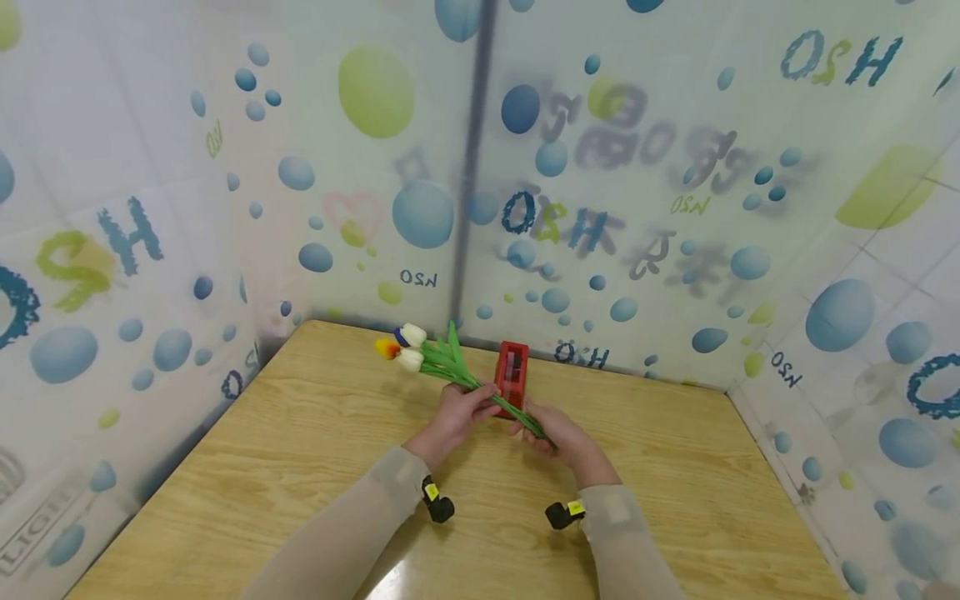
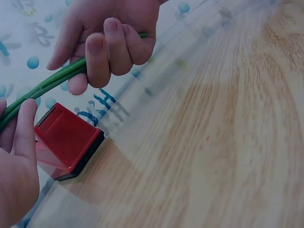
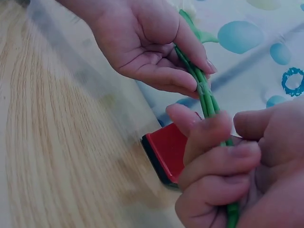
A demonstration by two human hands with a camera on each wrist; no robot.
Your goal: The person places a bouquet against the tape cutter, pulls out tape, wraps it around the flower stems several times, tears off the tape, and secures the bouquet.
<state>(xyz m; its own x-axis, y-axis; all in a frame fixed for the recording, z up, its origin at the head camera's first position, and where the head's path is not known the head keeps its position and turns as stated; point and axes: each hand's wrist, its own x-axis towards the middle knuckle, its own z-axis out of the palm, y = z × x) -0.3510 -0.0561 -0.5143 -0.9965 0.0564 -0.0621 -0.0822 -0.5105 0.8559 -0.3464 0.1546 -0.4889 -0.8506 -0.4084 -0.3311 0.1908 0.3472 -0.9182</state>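
Note:
A bunch of artificial tulips (image 1: 442, 360) slants over the table, its white, orange-yellow and dark blue heads to the left. My left hand (image 1: 461, 408) pinches the green stems (image 2: 52, 81) between thumb and fingers, partway along the bunch. Further down, my right hand (image 1: 558, 433) has its fingers curled around the lower stems. A thin clear strip, like tape, shows on the stems (image 3: 205, 97) between the two hands in the right wrist view. Behind the hands a red tape dispenser (image 1: 512, 367) with a serrated edge stands on the table, partly hidden by the stems and fingers.
The wooden table (image 1: 300, 467) runs back to a patterned curtain (image 1: 637, 275) along its far edge. More of the same patterned covering rises at the left and right sides. A small black camera (image 1: 437, 502) is strapped at the left wrist, another camera (image 1: 564, 514) at the right.

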